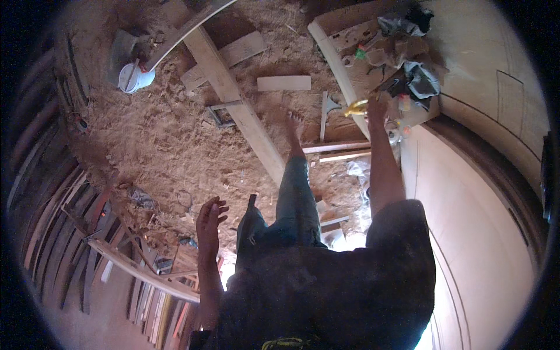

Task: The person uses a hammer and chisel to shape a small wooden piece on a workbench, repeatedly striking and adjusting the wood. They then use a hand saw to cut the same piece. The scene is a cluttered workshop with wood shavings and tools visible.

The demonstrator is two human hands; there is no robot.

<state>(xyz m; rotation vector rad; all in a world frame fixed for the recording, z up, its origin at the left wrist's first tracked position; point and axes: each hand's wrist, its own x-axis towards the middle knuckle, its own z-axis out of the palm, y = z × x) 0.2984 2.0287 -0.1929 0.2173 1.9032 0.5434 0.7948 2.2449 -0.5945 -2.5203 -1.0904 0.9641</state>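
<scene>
My right arm stretches forward to the right. At its end my right hand is closed at a bright yellow looped object, which looks like a tool handle; its exact kind is too small to tell. That hand is over the edge of a long pale board, beside a cluttered work surface. My left hand hangs in the air at the left, holding nothing, its fingers apart and slightly bent. Below and between the hands, my bare foot rests on the sawdust-covered ground near a long plank.
A white bucket stands at the far left. A short pale board and a small wooden frame lie on the sawdust. Several timber strips lean at the left. Large pale panels line the right side. A grey bag lies among the clutter.
</scene>
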